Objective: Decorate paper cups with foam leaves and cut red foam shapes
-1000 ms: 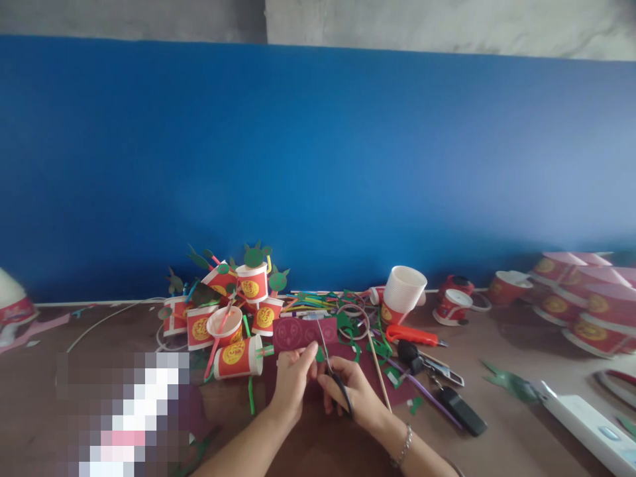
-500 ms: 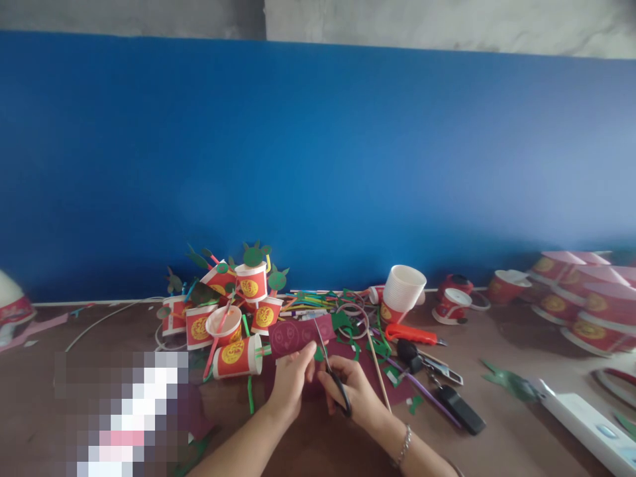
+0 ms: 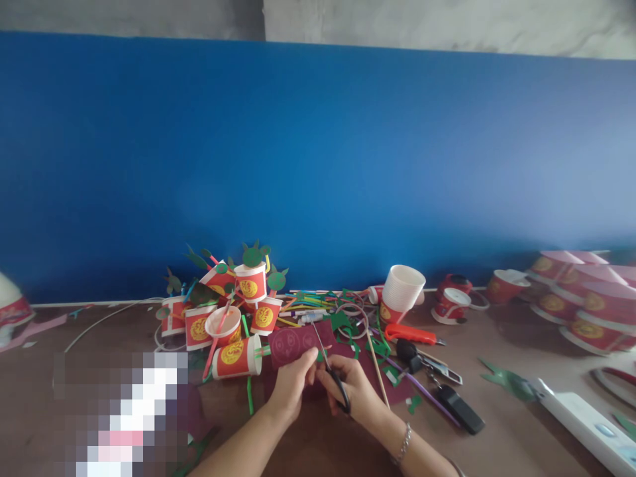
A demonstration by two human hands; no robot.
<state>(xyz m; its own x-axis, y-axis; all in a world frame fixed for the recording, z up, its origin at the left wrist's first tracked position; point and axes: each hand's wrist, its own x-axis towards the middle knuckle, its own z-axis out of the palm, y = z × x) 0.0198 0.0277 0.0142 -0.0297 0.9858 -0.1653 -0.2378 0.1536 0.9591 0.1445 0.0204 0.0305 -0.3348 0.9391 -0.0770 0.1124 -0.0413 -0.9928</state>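
My left hand (image 3: 292,384) pinches the near edge of a dark maroon paper strip (image 3: 299,340) with pale circles drawn on it. My right hand (image 3: 352,391), with a bracelet at the wrist, grips black-handled scissors (image 3: 332,372); their blades point up and away into the strip's right part. Both hands sit close together low in the middle of the brown table (image 3: 501,424). More maroon paper (image 3: 370,377) lies under them.
A heap of red paper cups with green cutouts and straws (image 3: 233,311) stands just beyond my left hand. To the right lie a stack of white cups (image 3: 402,288), an orange cutter (image 3: 412,334), keys (image 3: 437,377), a wooden stick (image 3: 378,381), more red cups (image 3: 581,298) and a white box (image 3: 586,427). A blue wall (image 3: 318,165) backs the table.
The maroon strip has tilted and turned a little in my left hand, and the scissors have worked slightly further into it. Both hands stay in place.
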